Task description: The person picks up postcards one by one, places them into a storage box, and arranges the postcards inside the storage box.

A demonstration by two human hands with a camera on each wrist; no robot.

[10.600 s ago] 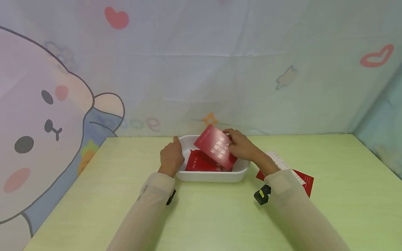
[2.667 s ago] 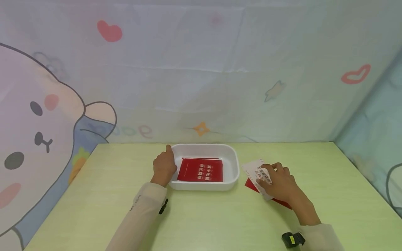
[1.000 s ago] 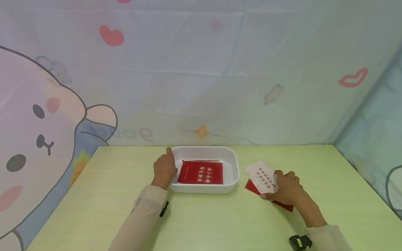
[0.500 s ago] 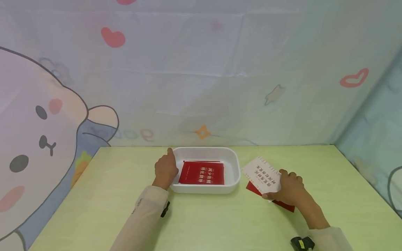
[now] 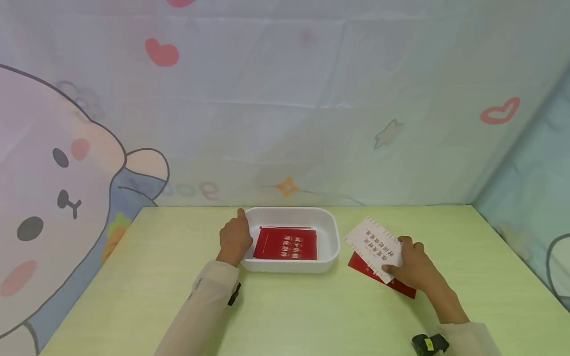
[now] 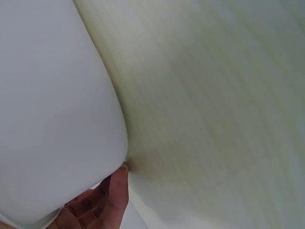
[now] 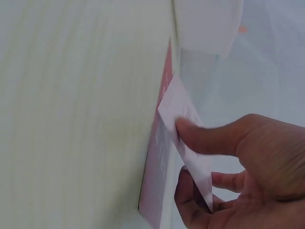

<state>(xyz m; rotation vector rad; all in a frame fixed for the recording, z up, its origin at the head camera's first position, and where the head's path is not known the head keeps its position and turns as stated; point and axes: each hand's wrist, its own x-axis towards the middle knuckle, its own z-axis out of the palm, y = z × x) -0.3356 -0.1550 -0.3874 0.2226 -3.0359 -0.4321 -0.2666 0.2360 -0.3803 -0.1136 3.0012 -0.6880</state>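
My left hand (image 5: pixel 235 240) grips the left end of a white plastic tray (image 5: pixel 289 267); in the left wrist view its fingers (image 6: pixel 118 195) curl over the tray's edge. Red printed cards (image 5: pixel 269 243) lie stacked flat inside it. To the right, my right hand (image 5: pixel 414 264) pinches a white card (image 5: pixel 373 244) with printed lettering by its right end. The right wrist view shows the thumb on one face of that card (image 7: pixel 186 114) and fingers behind it, the card tilted up. Beneath it a red card (image 5: pixel 368 269) lies on the table, partly covered.
The pale green table (image 5: pixel 289 311) stretches around the tray and cards. Behind it hangs a printed cloth backdrop (image 5: pixel 267 123) with a cartoon animal. A dark cable (image 5: pixel 549 267) hangs at the far right.
Earlier, my right hand held a red card over the tray; that hand is now at the right with the white card, raising it off the red one. My left hand stays on the tray.
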